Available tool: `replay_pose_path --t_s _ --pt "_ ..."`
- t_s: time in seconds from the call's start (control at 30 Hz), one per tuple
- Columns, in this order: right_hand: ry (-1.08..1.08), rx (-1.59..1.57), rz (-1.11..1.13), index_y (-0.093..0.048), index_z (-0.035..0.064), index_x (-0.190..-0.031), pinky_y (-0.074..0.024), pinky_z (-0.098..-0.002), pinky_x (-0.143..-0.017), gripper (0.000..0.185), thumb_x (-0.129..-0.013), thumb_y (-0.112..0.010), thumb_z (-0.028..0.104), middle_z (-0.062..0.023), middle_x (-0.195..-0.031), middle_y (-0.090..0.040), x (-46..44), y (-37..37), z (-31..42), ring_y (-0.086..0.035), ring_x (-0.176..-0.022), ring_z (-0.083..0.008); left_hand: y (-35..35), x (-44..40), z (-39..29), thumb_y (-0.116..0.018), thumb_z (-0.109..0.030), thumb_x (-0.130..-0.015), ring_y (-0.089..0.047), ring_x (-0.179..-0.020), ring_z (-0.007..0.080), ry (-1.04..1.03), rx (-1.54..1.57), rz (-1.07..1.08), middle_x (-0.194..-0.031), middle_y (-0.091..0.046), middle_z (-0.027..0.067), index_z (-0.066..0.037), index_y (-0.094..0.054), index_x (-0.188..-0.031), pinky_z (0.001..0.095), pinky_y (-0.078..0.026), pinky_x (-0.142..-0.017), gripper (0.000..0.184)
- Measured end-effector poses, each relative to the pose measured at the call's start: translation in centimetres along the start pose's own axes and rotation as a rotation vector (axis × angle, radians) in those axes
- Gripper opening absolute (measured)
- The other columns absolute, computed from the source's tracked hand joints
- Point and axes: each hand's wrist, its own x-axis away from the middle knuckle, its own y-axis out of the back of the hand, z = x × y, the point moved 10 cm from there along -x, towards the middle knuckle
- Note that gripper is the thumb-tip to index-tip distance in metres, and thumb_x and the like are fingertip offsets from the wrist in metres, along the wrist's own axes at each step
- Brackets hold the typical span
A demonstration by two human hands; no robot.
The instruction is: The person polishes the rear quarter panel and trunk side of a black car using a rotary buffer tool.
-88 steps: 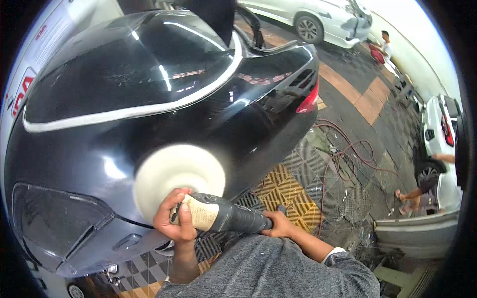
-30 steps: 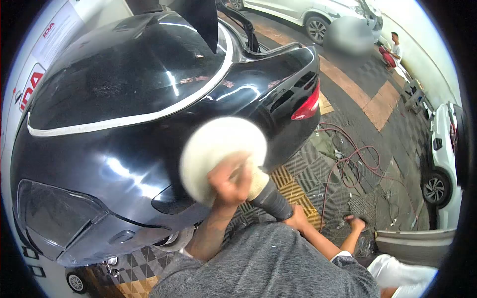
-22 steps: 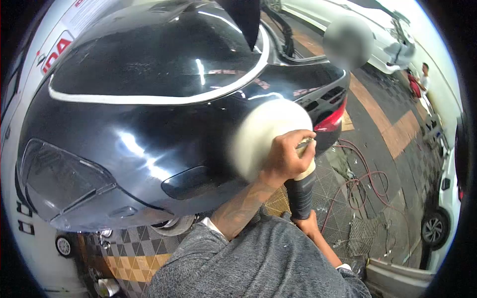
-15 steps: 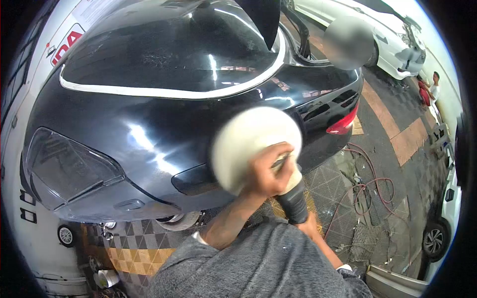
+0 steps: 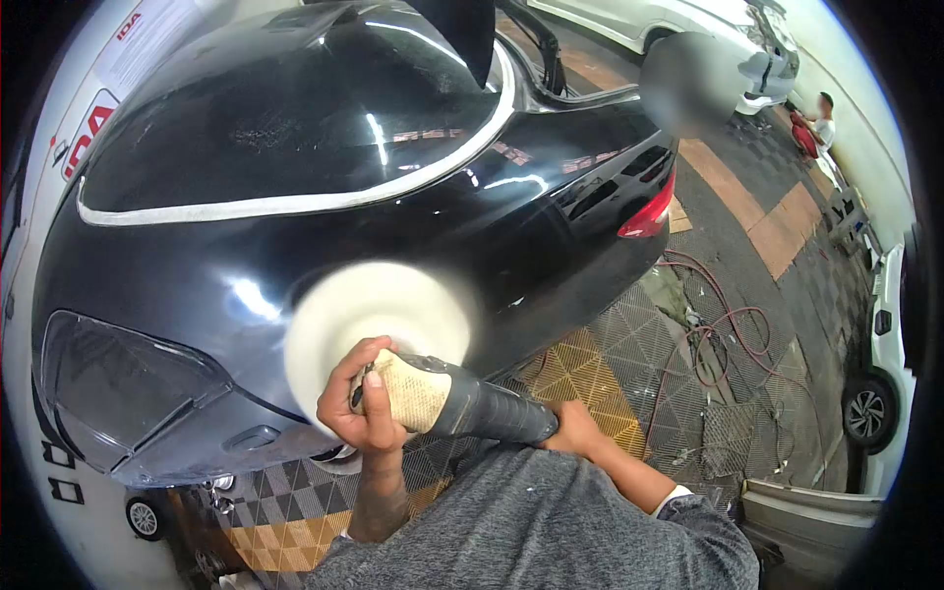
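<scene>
I hold a polisher point(image 5: 482, 408) with a black body and a yellowish cover near its head. Its wide, cream-coloured pad point(image 5: 393, 290) is blurred by spin and lies against the glossy black rear side of a car point(image 5: 531, 285). My left hand point(image 5: 366, 398) is wrapped round the polisher's head, close behind the pad. At the rear end of the tool, my right hand point(image 5: 575, 431) is closed round the handle, near my grey shirt. White tape point(image 5: 285, 205) edges the car's side window, up from the pad.
A red tail light point(image 5: 649, 211) is on the car's right end. Reddish hose point(image 5: 757, 339) lies coiled on the tiled floor. White cars stand at the top point(image 5: 600, 15) and right point(image 5: 885, 334). A person point(image 5: 814, 128) crouches by the far wall.
The polisher has moved left and slightly down along the car's panel, and its body has swung from steep to nearly level. Both hands have stayed on it; my view has shifted slightly.
</scene>
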Motion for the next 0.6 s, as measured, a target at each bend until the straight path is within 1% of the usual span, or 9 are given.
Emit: replay_pose_path --t_s 0.1,0.17,0.23,0.33,0.4,0.47,0.53,0.57,0.6 --pt "-0.089 0.01 -0.056 -0.074 -0.0028 -0.104 -0.0569 -0.0437 -0.082 0.055 -0.06 -0.08 0.03 -0.0257 -0.096 -0.074 1.8 2.9 -0.7 -0.074 -0.09 -0.039 -3.2 -0.8 0.3 -0.053 -0.011 -0.089 -0.069 -0.089 0.029 -0.031 0.031 0.052 -0.099 -0.071 0.0259 0.012 -0.067 -0.108 0.0409 -0.056 -0.085 0.033" --pt "-0.219 -0.048 -0.093 -0.074 -0.0016 -0.102 -0.0552 -0.0462 -0.085 0.052 -0.063 -0.079 0.033 -0.0263 -0.096 -0.073 2.8 4.8 -2.5 -0.071 -0.093 -0.0422 -6.7 -0.9 0.9 -0.053 -0.011 -0.089 -0.069 -0.09 0.0282 0.003 0.088 0.132 -0.1 -0.072 0.0254 0.011 -0.067 -0.108 0.0401 -0.055 -0.086 0.033" --pt "-0.22 0.023 -0.123 -0.074 -0.0021 -0.1 -0.0552 -0.0458 -0.084 0.051 -0.063 -0.079 0.033 -0.0272 -0.095 -0.073 3.5 5.9 -4.6 -0.072 -0.091 -0.0421 -9.9 -1.1 1.8 -0.055 -0.012 -0.09 -0.069 -0.093 0.0273 -0.007 0.024 0.192 -0.101 -0.073 0.0224 0.01 -0.069 -0.109 0.0383 -0.055 -0.089 0.033" --pt "-0.267 -0.006 -0.156 -0.073 -0.0035 -0.099 -0.0558 -0.0444 -0.082 0.051 -0.064 -0.08 0.032 -0.0277 -0.094 -0.073 4.5 7.5 -7.0 -0.073 -0.088 -0.0395 -16.4 -1.9 1.3 -0.058 -0.012 -0.09 -0.071 -0.096 0.0257 -0.011 0.059 0.311 -0.101 -0.074 0.019 0.007 -0.071 -0.108 0.0365 -0.055 -0.09 0.028" --pt "-0.311 -0.161 -0.239 -0.073 -0.0045 -0.095 -0.0563 -0.0424 -0.079 0.048 -0.063 -0.082 0.03 -0.0244 -0.091 -0.074 4.9 8.2 -9.1 -0.075 -0.086 -0.0335 -20.2 -2.1 1.2 -0.059 -0.011 -0.09 -0.072 -0.096 0.0245 -0.056 0.015 0.372 -0.099 -0.075 0.018 0.005 -0.072 -0.106 0.0356 -0.055 -0.089 0.025" --pt "-0.309 -0.179 -0.258 -0.073 -0.0047 -0.094 -0.0564 -0.0415 -0.078 0.046 -0.063 -0.083 0.029 -0.022 -0.089 -0.075 5.3 8.4 -10.4 -0.075 -0.086 -0.0307 -23.0 -2.2 1.4 -0.062 -0.01 -0.089 -0.073 -0.092 0.0244 -0.06 0.037 0.406 -0.097 -0.076 0.0179 0.004 -0.073 -0.103 0.0352 -0.056 -0.087 0.023" --pt "-0.316 -0.266 -0.284 -0.074 -0.0042 -0.092 -0.0564 -0.0399 -0.077 0.044 -0.062 -0.085 0.025 -0.0176 -0.088 -0.076 5.0 8.9 -9.9 -0.075 -0.085 -0.0262 -24.0 -2.1 1.4 -0.065 -0.008 -0.087 -0.075 -0.088 0.0255 -0.039 0.071 0.412 -0.094 -0.076 0.0183 0.005 -0.073 -0.101 0.0352 -0.057 -0.083 0.021" --pt "-0.301 -0.263 -0.266 -0.074 -0.0042 -0.092 -0.0564 -0.0399 -0.077 0.044 -0.062 -0.085 0.025 -0.0176 -0.088 -0.076 4.7 8.5 -10.0 -0.075 -0.085 -0.0262 -23.9 -1.9 1.7 -0.065 -0.008 -0.086 -0.075 -0.087 0.026 0.059 0.111 0.437 -0.095 -0.076 0.0188 0.005 -0.073 -0.102 0.0352 -0.058 -0.081 0.022" --pt "-0.287 -0.239 -0.257 -0.073 -0.0046 -0.091 -0.0555 -0.0385 -0.075 0.043 -0.062 -0.085 0.024 -0.0155 -0.086 -0.075 4.6 8.0 -10.5 -0.072 -0.081 -0.0234 -22.9 -2.0 1.2 -0.065 -0.009 -0.086 -0.075 -0.087 0.0262 0.003 0.073 0.411 -0.095 -0.076 0.0186 0.005 -0.073 -0.102 0.0354 -0.058 -0.082 0.022"
